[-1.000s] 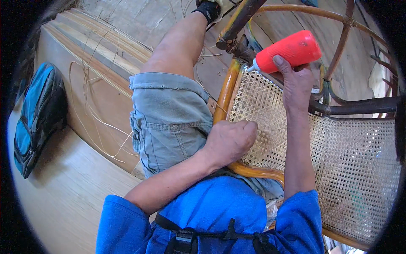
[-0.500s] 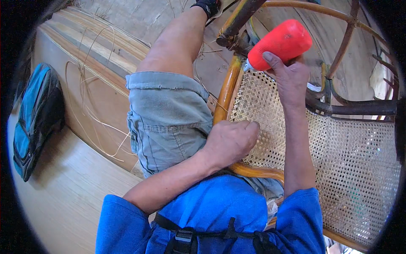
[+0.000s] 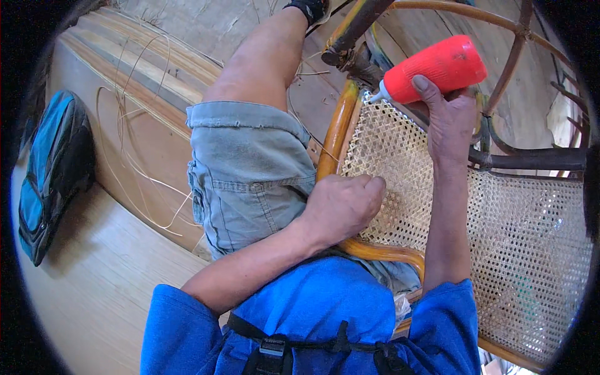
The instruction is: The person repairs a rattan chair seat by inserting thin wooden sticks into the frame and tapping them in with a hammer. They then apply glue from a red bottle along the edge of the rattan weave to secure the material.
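My right hand (image 3: 451,125) is wrapped round a red squeeze bottle (image 3: 437,67), held tilted with its pale nozzle pointing down and left. The nozzle tip is at the upper left edge of a woven cane panel (image 3: 387,147); whether it touches the weave I cannot tell. This panel sits in a glossy brown rattan frame (image 3: 338,125). My left hand (image 3: 345,205) is closed and rests at the panel's lower left, by the frame. Its curled fingers hide whatever they hold; a thin strand seems to run from them across the weave.
Dark bent rattan poles (image 3: 531,161) rise beyond the panel. At the left, a teal and black backpack (image 3: 47,178) lies on a pale board (image 3: 112,275). Loose cane strands (image 3: 147,181) curl beside stacked wooden strips (image 3: 144,56). My bent leg (image 3: 250,169) lies left of the frame.
My right hand and the red squeeze bottle have shifted right and slightly down, with the nozzle moving along the panel's upper edge. My left hand has stayed nearly still.
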The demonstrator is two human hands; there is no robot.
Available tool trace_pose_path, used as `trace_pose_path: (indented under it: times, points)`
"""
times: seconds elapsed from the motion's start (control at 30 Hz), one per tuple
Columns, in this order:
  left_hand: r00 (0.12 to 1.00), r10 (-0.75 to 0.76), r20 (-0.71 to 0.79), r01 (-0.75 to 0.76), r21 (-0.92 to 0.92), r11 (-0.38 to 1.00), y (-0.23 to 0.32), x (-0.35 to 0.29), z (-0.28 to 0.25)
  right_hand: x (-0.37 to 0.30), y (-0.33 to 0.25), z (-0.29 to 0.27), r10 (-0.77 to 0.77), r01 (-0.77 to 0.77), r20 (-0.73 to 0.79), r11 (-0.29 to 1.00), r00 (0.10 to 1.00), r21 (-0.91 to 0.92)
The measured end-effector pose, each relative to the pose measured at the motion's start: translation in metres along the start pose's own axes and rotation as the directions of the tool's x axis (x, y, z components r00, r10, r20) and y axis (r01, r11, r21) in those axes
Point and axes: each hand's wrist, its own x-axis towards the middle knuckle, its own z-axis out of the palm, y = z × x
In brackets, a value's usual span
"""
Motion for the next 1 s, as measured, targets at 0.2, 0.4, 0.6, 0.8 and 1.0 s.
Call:
trace_pose_path:
  times: [0.2,0.4,0.6,0.8,1.0]
  points:
    - [1.0,0.002,0.019,-0.002,-0.005,1.0,-0.001,-0.001,0.0,-0.002,0.013,0.001,0.049,-0.049,-0.014,0.999,0.999,-0.019]
    - [0.999,-0.005,0.035,0.006,-0.029,1.0,-0.001,-0.001,0.0,-0.003,0.015,0.003,0.042,-0.042,-0.006,0.998,0.999,-0.036]
    - [1.0,-0.012,0.022,0.013,-0.037,0.999,-0.001,-0.001,0.001,-0.007,0.018,0.003,0.068,-0.061,0.028,0.98,0.997,-0.189]
    - [0.999,-0.015,0.033,0.015,-0.002,1.0,0.0,-0.001,0.002,-0.013,0.011,0.018,-0.145,0.16,0.09,0.966,0.985,-0.203]
    - [1.0,-0.013,0.023,0.014,-0.043,0.999,0.0,-0.001,0.001,-0.018,-0.011,0.004,-0.142,0.139,-0.033,0.987,0.989,-0.082]
